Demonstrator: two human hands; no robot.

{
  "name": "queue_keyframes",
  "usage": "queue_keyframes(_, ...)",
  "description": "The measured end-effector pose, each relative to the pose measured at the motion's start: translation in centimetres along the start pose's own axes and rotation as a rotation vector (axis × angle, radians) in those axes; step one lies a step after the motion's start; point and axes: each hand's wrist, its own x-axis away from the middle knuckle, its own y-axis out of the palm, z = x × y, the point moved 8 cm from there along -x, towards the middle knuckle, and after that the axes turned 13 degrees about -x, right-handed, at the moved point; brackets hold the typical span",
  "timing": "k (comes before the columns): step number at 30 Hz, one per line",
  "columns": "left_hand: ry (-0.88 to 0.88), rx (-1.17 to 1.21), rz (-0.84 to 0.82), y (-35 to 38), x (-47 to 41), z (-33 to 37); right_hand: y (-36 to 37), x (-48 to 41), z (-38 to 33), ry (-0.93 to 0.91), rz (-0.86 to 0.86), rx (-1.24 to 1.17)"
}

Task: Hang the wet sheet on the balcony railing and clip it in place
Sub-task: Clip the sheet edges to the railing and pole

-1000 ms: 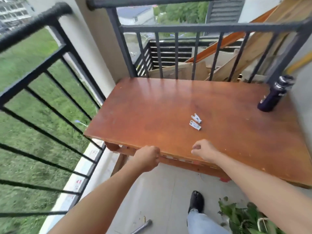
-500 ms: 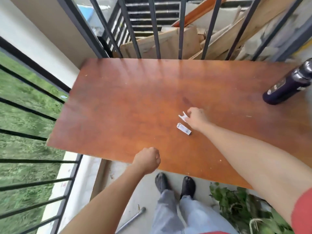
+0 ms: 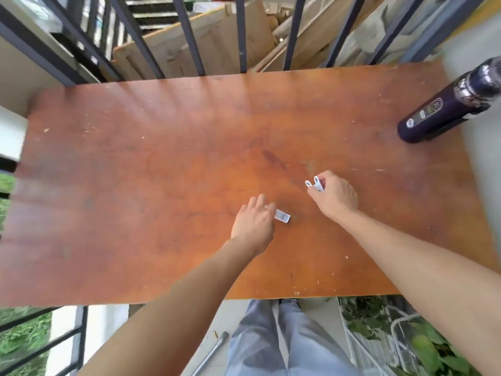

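Two small white clothes clips are over the brown wooden table. My right hand pinches one white clip, lifted just off the tabletop. The second white clip lies flat on the table, and the fingertips of my left hand reach down onto its left end; whether they grip it I cannot tell. The dark metal balcony railing stands behind the table and along the left side. No sheet is in view.
A dark purple flask stands at the table's far right corner. Boards and cardboard are stacked beyond the railing. Below the table's near edge are my legs, a metal pipe on the floor and green leaves at the right.
My right hand has lifted one clip off the table. My left hand left the table's near edge, opened and reached to the other clip. The view has tilted down and closer.
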Motion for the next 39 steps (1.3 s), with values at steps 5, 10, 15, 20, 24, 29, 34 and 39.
queue_keyframes(5, 0.148, -0.199, -0.113, 2.9, -2.8, 1.9, -1.1, 2.2, 3.9, 0.044, -0.001, -0.064)
queue_keyframes(10, 0.213, -0.199, -0.036, 2.9, -0.8, 1.1, -1.1, 3.5, 3.7, 0.013, -0.010, -0.078)
queue_keyframes(15, -0.013, -0.117, -0.027, 1.9, 2.8, -3.7, 0.3, 4.1, -0.9, -0.073, -0.091, -0.013)
queue_keyframes(20, -0.292, 0.051, 0.013, 1.0, 10.0, -9.4, 4.3, 6.4, -8.5, -0.303, -0.277, 0.006)
queue_keyframes(24, -0.591, 0.119, 0.002, 1.9, 18.8, -13.2, 8.5, 10.3, -15.0, -0.567, -0.455, 0.160)
queue_keyframes(29, -0.958, 0.193, 0.013, 3.2, 31.6, -12.6, 13.8, 18.6, -20.6, -0.901, -0.661, 0.399)
queue_keyframes(34, -1.305, 0.345, 0.053, 6.5, 45.3, -5.7, 18.4, 30.9, -22.5, -1.232, -0.873, 0.579)
queue_keyframes(39, -1.662, 0.413, -0.012, 9.9, 58.1, 3.6, 21.3, 47.3, -21.5, -1.594, -1.054, 0.695)
